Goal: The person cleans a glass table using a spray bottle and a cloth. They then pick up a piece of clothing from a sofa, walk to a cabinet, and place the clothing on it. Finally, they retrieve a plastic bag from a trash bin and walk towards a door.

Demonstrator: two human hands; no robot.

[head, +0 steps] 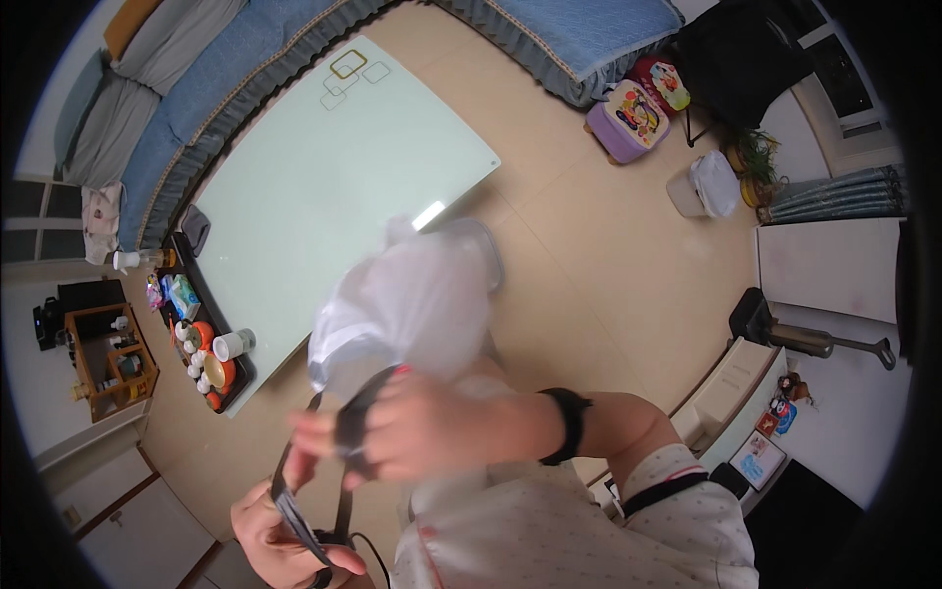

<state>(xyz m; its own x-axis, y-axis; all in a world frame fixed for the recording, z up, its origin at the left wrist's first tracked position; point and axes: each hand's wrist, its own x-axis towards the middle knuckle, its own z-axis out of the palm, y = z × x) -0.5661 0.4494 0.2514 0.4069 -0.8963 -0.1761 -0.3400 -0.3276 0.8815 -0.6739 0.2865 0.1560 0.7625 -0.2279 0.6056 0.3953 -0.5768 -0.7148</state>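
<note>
My left hand (283, 526), low in the picture, grips a black strap (294, 519) that rises in a loop towards the other hand. My right hand (434, 431) is blurred by motion; its fingers are bent around the upper part of the strap, and a black band crosses the knuckles. Black bands also circle both wrists. Just beyond my right hand is a white, thin, translucent bag-like sheet (412, 302), blurred and bunched. Whether the right hand touches this sheet cannot be told. A grey rounded edge (494, 254) shows behind it.
A pale glass-topped table (331, 169) lies ahead, with a dark tray (243, 379) of teaware and a white cup (234, 344) at its left end. Blue sofas (552, 37) border it. A purple stool (629, 125) and a lined waste bin (699, 188) stand right.
</note>
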